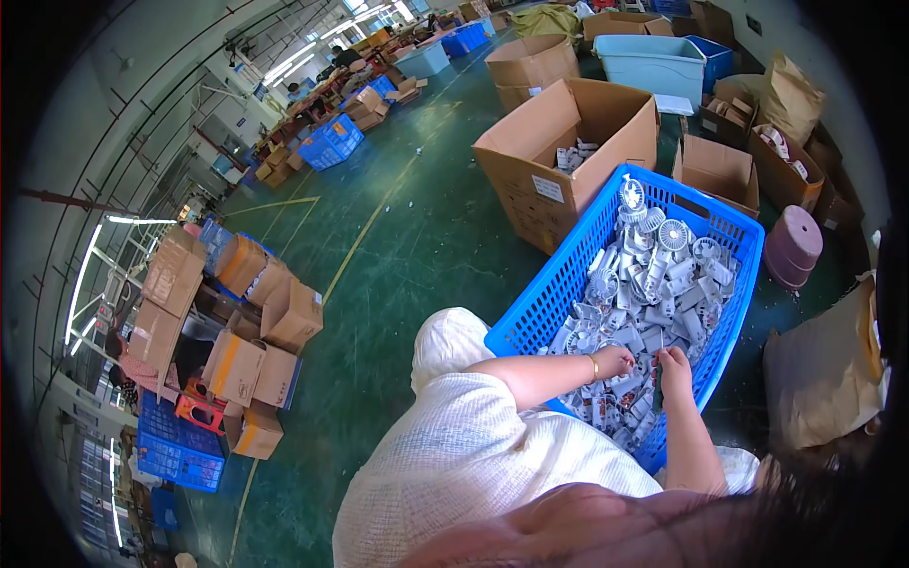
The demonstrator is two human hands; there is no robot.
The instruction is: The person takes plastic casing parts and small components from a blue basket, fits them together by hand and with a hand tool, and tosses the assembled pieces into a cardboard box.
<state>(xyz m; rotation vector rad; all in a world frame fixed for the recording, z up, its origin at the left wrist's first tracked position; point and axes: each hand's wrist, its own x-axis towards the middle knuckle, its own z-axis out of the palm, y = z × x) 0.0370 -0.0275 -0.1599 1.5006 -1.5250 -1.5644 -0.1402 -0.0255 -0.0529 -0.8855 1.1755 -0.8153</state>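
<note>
A big blue plastic crate (530,317) stands in front of me, heaped with small white and grey plastic fan parts (653,275). Some have round grilles and others are handle-shaped shells. My left hand (617,361), with a gold bracelet at the wrist, is over the near part of the heap, fingers drawn together; what they hold is too small to name. Just to its right, my right hand (674,364) is closed in a pinch. A thin dark piece seems to hang below its fingertips, but its kind cannot be made out. The two hands are a little apart.
Behind the crate stands an open cardboard box (530,180) with a few white parts. A pink bucket (793,248) and a brown paper sack (822,364) are at the right. Stacked cartons (237,364) rise at the left beyond the green floor (379,246).
</note>
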